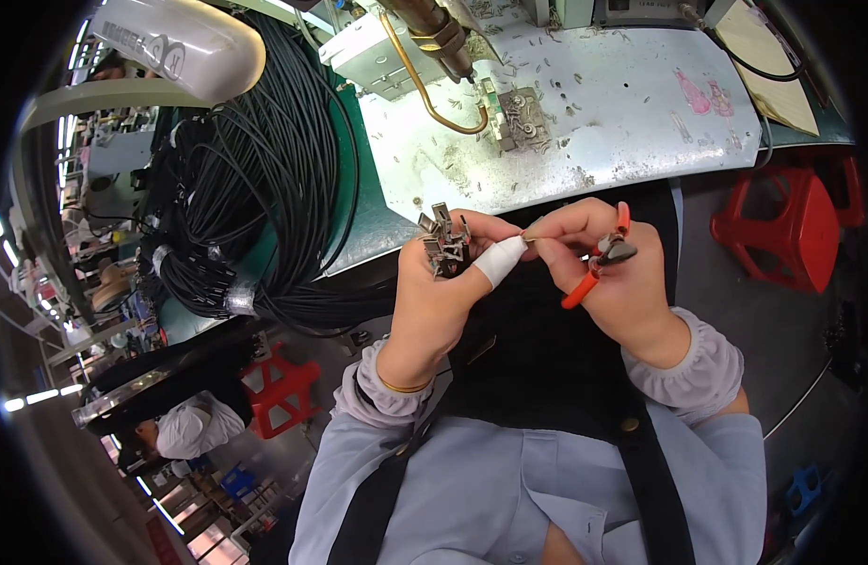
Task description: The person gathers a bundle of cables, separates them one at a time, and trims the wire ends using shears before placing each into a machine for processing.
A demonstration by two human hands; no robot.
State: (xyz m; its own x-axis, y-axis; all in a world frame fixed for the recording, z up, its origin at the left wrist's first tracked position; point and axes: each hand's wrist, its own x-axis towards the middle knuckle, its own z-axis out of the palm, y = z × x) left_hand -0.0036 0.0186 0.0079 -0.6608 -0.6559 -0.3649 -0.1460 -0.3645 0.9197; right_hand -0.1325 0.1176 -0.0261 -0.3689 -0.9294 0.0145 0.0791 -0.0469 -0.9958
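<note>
My left hand [428,306] is closed, with several small metal connector pieces [444,247] held against its fingers. White tape [502,261] wraps its thumb. In my right hand [634,297] lies a pair of red-handled cutters [615,252], its jaws lying across the palm side. The thumb and fingertips of both hands meet in front of my chest, pinching a tiny thin yellowish piece [529,237] between them. Its exact kind is too small to make out. The hands are just short of the pale worktop's [641,132] front edge.
A press-like machine [442,42] with a bent copper tube [420,89] stands over a small metal fixture [523,118]. Metal scraps litter the worktop. Bundled black cables [265,151] pile at left beneath a lamp [189,47]. Red stools [782,226] stand right and left; another person [197,426] sits at lower left.
</note>
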